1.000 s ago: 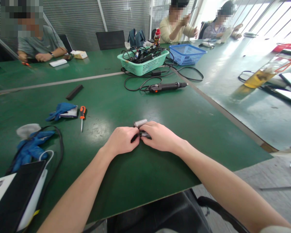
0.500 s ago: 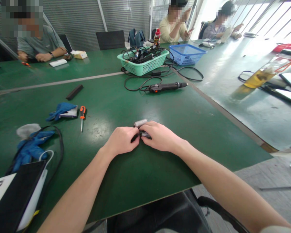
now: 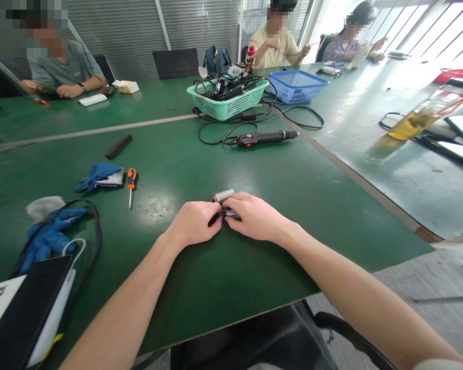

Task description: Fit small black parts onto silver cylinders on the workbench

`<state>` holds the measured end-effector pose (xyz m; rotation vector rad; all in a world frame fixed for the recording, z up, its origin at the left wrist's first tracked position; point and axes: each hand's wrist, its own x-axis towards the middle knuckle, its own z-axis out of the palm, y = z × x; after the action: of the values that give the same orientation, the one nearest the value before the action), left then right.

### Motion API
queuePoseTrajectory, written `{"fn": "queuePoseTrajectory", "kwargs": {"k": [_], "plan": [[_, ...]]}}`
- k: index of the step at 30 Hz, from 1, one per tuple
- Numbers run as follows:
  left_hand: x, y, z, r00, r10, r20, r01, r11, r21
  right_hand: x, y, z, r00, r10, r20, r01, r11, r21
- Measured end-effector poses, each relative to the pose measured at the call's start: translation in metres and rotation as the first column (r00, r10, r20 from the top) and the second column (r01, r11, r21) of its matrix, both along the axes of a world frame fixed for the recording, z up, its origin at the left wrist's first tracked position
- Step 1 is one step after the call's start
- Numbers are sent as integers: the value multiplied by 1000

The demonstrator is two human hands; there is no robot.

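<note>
On the green table [image 3: 231, 277], my left hand [image 3: 196, 221] and my right hand [image 3: 252, 216] meet, fingers curled around a small dark part [image 3: 215, 220]. Most of this part is hidden by my fingers, so its kind does not show. Just beyond my fingertips a short silver-grey cylinder [image 3: 224, 195] sticks out; I cannot tell whether it is joined to the dark part. Farther off lies a black electric screwdriver [image 3: 264, 139] with its cable. To the left is an orange-and-black hand screwdriver [image 3: 131, 185].
Blue gloves [image 3: 100, 176], a dark bar [image 3: 119, 146] and a phone [image 3: 31, 308] lie left. A green basket [image 3: 231, 108] of cabled tools and a blue basket [image 3: 297, 92] stand at the back. A bottle [image 3: 416, 121] is at right. Several people sit around the table.
My hands have stayed in place on the dark part. Across the table, the person in pale yellow has lowered their raised hands, and the person at left has shifted a hand leftward.
</note>
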<state>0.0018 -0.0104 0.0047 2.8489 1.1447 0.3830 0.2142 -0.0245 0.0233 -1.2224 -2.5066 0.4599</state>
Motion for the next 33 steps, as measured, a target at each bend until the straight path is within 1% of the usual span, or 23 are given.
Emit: {"fn": "queuePoseTrajectory", "kwargs": {"k": [6, 28, 33], "plan": [[0, 0, 0, 1000, 5, 5, -5, 1000, -14, 0, 1, -1, 1000, 2, 10, -3, 1000, 11], [-2, 2, -5, 1000, 21, 11, -21, 1000, 0, 1, 1, -2, 1000, 7, -12, -7, 1000, 15], [-1, 2, -4, 1000, 19, 23, -19, 1000, 1, 1, 1, -2, 1000, 7, -3, -7, 1000, 19]]}}
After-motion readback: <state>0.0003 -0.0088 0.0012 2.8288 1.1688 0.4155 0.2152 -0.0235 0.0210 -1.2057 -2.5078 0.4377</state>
